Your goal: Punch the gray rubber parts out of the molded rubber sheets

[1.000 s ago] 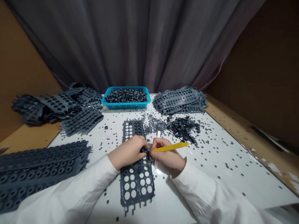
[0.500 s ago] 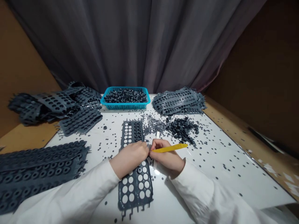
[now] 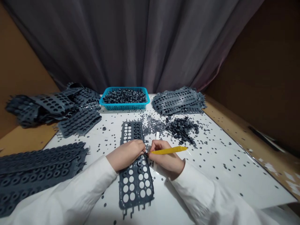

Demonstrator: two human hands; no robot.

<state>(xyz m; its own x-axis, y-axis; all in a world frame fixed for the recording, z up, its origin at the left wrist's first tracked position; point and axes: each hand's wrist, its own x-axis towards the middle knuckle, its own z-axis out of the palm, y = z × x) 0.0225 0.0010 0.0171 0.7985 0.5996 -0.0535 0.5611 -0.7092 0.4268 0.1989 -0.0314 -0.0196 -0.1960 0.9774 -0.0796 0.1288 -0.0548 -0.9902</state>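
A dark grey rubber sheet (image 3: pixel 136 184) with rows of round holes lies lengthwise before me; some holes still carry ring-shaped pieces, others show the white table. My left hand (image 3: pixel 127 153) rests across its middle, fingers closed together at the right edge; what they pinch is hidden. Just right of the sheet, my right hand (image 3: pixel 167 157) grips a yellow pen-like tool (image 3: pixel 170 150), its tip pointing left to my left fingertips. A white strip (image 3: pixel 157 135) sticks up behind the right hand; I cannot tell whether it is held. Ring pieces (image 3: pixel 140 167) sit in the sheet below my left hand.
A blue basket (image 3: pixel 124 106) full of small dark pieces stands at the back. Perforated sheets (image 3: pixel 179 101) are stacked at back right, with a loose pile (image 3: pixel 184 128) before them. More sheets (image 3: pixel 56 104) lie at left, and ringed sheets (image 3: pixel 39 176) nearer. Small discs litter the white table (image 3: pixel 199 175).
My left hand has shifted slightly left and up, uncovering more ring pieces in the sheet. The right hand with the yellow tool has moved slightly left. The whole view has shifted a little.
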